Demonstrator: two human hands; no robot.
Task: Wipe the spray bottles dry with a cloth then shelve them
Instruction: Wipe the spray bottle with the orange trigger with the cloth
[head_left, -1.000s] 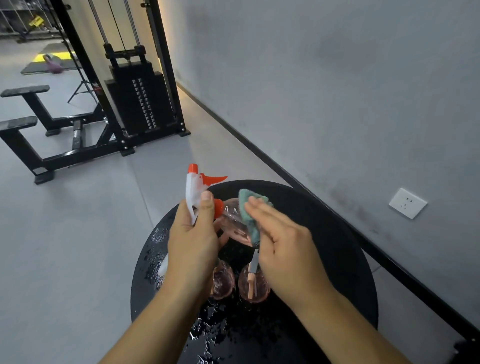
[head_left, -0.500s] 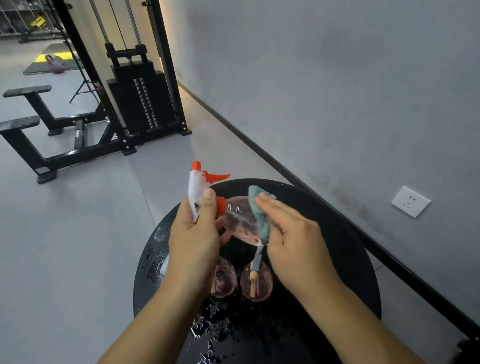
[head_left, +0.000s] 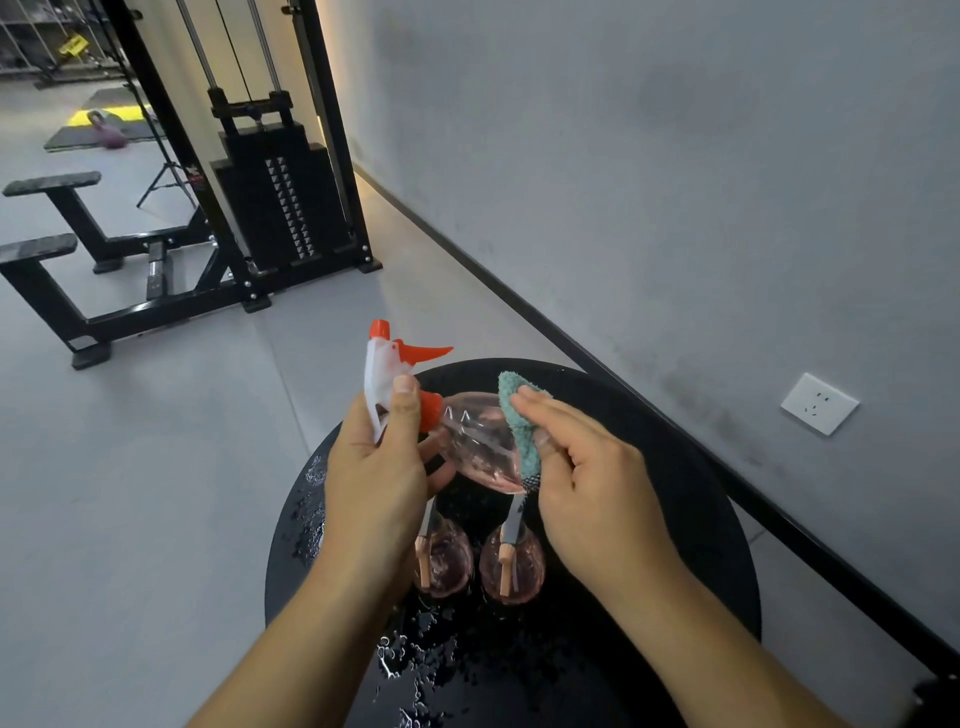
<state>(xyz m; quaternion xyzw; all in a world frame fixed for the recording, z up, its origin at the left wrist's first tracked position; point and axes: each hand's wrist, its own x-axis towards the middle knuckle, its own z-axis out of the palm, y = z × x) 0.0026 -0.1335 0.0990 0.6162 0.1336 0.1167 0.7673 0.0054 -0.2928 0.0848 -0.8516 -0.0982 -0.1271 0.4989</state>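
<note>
My left hand (head_left: 382, 483) grips a spray bottle (head_left: 475, 439) by its white and orange trigger head, thumb up on the head. The clear pink body lies tilted to the right above the table. My right hand (head_left: 587, 483) holds a small teal cloth (head_left: 519, 421) and presses it against the bottle's far side. Two more pink spray bottles (head_left: 444, 558) (head_left: 511, 564) stand upright on the round black table (head_left: 691, 499) just below my hands.
Water drops lie scattered on the table's left and front parts. A grey wall with a white socket (head_left: 819, 402) runs along the right. A black cable weight machine (head_left: 270, 197) and its bench frame stand on the grey floor at the far left.
The cloth under my right hand has slid a little to the right along the bottle's body. My left hand keeps the same grip on the trigger head.
</note>
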